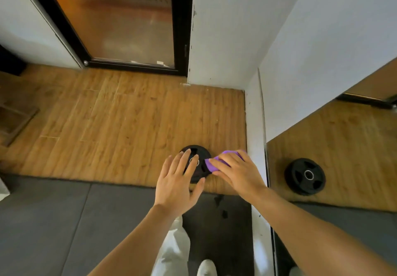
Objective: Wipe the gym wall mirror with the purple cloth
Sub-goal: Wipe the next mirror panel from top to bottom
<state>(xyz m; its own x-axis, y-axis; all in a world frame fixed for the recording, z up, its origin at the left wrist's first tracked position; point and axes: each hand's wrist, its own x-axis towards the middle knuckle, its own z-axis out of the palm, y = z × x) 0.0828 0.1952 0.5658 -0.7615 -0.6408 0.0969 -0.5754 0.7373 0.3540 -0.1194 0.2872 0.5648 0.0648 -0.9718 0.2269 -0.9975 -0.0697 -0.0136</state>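
Right grip curled on purple cloth, mostly hidden; left grip spread, empty, over black weight plate.

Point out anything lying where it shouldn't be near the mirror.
A black weight plate lies flat on the wooden floor close to the mirror, loose rather than racked. Small dark scraps sit on the grey mat beside it. Nothing else stands out.

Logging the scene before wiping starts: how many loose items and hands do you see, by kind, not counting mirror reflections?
Round black weight plate with a metal-ringed centre hole, flat on the wood floor: 1
Purple cloth, gripped by the right hand: 1
Hands, the right hand plus the open left hand above the plate: 2
Total: 4
The second plate seen at right is a reflection in the wall mirror.
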